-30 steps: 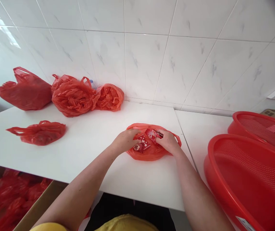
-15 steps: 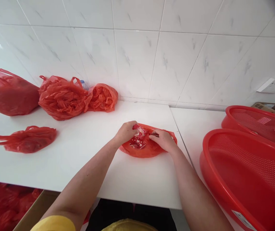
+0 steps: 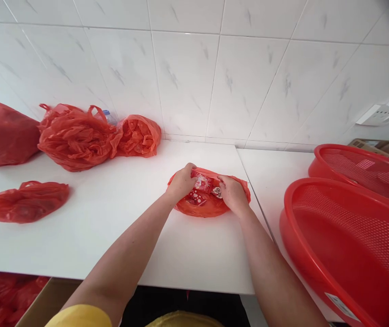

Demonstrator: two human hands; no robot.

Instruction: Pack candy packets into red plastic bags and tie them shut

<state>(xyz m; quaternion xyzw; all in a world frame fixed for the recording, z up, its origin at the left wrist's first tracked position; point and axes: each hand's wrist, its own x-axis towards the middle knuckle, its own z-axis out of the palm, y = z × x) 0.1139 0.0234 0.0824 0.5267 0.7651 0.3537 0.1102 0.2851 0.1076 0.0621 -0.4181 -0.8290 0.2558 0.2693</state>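
A red plastic bag [image 3: 201, 210] lies on the white table with its mouth spread, and several small packets show inside. My left hand [image 3: 182, 183] is closed on the far left part of the bag's rim, beside a pink-and-white packet [image 3: 202, 182]. My right hand [image 3: 231, 192] pinches the rim at the far right, its fingers partly hidden by the hand itself. Close to those fingers is a round white label with dark print [image 3: 216, 192]. A red packet with white dots [image 3: 196, 197] lies at the lower left in the bag.
Two red perforated baskets [image 3: 291, 213] stand on the right. Along the wall at left are several full red bags [image 3: 78, 141], with a smaller tied bag [image 3: 27, 202] in front. A cardboard box [image 3: 49, 299] with red bags sits below the table's left edge.
Both hands have let go of the packets they held, which now lie in the bag. The fingers have moved to the bag's far rim. My view has shifted slightly right.
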